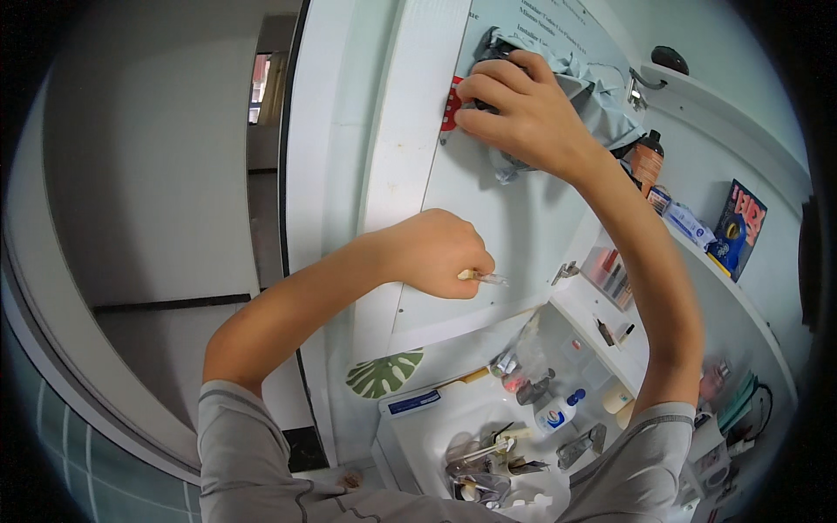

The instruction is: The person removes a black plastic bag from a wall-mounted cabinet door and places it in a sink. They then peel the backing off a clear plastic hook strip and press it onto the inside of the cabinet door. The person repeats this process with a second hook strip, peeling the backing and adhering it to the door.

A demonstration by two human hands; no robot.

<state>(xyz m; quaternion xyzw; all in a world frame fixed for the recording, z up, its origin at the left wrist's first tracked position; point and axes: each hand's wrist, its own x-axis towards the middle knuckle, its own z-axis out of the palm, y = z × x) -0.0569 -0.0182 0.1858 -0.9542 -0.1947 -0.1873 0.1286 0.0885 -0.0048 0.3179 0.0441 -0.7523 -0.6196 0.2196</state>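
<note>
My right hand presses a crumpled grey cloth against the white cabinet door, high up beside a red sticker. Lower on the same door, my left hand is closed around a small clear-tipped object that pokes out to the right; I cannot make out what it is. Both forearms come up from the lower edge, in grey short sleeves.
Open cabinet shelves to the right hold a brown bottle, tubes, a blue box and small cosmetics. Below is a white sink cluttered with a tap, bottles and tubes. A leaf sticker sits on the wall; a doorway opens at left.
</note>
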